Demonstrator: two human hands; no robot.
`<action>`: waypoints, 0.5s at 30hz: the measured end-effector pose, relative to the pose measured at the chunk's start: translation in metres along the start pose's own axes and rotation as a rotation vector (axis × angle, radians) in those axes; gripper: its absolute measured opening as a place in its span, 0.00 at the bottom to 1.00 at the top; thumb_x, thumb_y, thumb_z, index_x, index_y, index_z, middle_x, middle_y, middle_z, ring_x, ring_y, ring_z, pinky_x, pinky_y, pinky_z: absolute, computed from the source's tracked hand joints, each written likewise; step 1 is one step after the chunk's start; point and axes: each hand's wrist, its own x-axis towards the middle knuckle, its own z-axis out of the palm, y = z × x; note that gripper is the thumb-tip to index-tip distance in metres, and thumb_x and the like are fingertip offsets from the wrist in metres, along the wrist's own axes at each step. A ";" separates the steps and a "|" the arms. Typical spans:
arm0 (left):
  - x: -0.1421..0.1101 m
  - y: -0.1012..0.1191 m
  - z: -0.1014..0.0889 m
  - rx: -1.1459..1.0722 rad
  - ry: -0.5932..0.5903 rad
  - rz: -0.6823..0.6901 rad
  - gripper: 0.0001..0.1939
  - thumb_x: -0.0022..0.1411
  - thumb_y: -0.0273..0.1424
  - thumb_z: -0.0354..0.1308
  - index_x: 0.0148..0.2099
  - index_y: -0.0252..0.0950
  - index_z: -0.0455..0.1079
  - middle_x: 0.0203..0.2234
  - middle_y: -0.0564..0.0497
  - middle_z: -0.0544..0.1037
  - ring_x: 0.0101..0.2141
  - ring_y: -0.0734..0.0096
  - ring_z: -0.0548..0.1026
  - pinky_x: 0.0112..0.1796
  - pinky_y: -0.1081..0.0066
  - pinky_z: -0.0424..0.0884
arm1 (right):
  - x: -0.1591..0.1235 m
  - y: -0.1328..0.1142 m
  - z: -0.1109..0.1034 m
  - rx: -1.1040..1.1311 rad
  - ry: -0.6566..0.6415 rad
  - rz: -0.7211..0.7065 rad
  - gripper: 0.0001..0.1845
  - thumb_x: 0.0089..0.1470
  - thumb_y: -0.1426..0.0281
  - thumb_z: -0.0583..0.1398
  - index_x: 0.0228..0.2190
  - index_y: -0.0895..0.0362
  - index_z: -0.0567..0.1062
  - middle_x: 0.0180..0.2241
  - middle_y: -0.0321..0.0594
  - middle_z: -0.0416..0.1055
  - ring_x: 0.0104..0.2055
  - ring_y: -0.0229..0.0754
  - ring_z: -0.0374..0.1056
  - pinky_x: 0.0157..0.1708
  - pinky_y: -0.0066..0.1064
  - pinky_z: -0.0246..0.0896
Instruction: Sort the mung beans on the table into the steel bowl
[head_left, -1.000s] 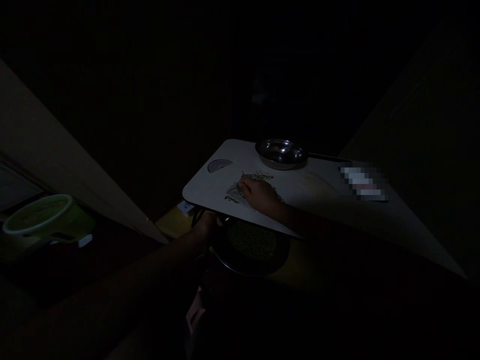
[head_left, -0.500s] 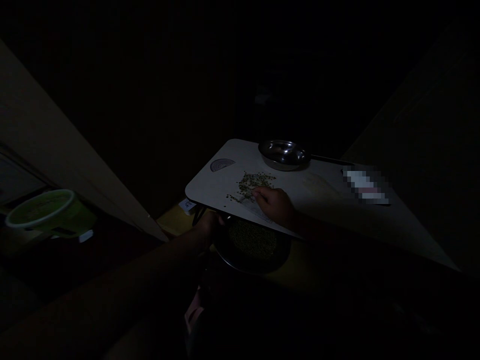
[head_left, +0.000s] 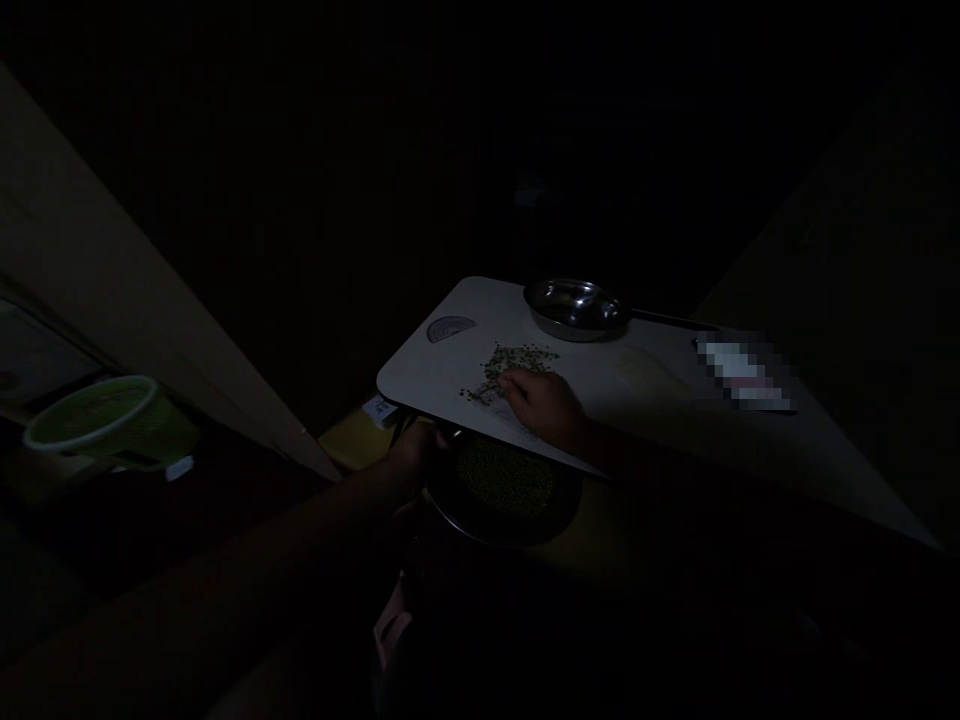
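Small green beans (head_left: 521, 358), which look like mung beans, lie scattered on a white tabletop (head_left: 420, 375). Over their near side rests my right hand (head_left: 544, 405), its fingers curled together; whatever they hold is hidden. Below the table's front edge is a round, dark metal bowl (head_left: 469, 532) with many more green beans (head_left: 504, 480) in it. My left hand (head_left: 415, 452) is closed on the left rim of this bowl, its fingertips mostly hidden in the dark.
Behind the beans stands a shiny steel bowl (head_left: 577, 312). A printed half-circle (head_left: 451, 328) marks the table's left part. Far right lies a blurred-out flat object (head_left: 746, 375). A green basket (head_left: 112, 425) is at the left, beyond a pale slanted panel (head_left: 161, 290).
My right hand has moved slightly left across the beans, its fingers a little more curled. My left hand stays at the bowl's rim. The view has shifted slightly.
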 end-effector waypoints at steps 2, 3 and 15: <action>-0.004 0.002 0.001 0.029 0.021 -0.016 0.04 0.40 0.23 0.49 0.18 0.36 0.59 0.08 0.51 0.62 0.14 0.71 0.60 0.16 0.72 0.58 | 0.002 0.001 0.001 0.002 0.011 0.009 0.16 0.53 0.67 0.48 0.30 0.56 0.74 0.26 0.40 0.72 0.28 0.39 0.65 0.28 0.29 0.52; -0.005 0.002 0.001 0.041 0.032 -0.017 0.05 0.40 0.23 0.49 0.17 0.35 0.58 0.08 0.51 0.61 0.14 0.72 0.60 0.16 0.72 0.57 | 0.002 0.003 0.001 0.009 0.024 0.013 0.16 0.52 0.67 0.48 0.30 0.56 0.74 0.25 0.40 0.72 0.27 0.39 0.65 0.28 0.29 0.52; -0.001 0.002 -0.001 0.064 0.021 -0.009 0.08 0.41 0.22 0.49 0.15 0.36 0.57 0.08 0.51 0.60 0.12 0.74 0.58 0.14 0.73 0.54 | -0.001 0.006 0.005 0.025 0.022 0.011 0.16 0.53 0.66 0.48 0.31 0.56 0.74 0.26 0.40 0.73 0.28 0.39 0.65 0.28 0.28 0.53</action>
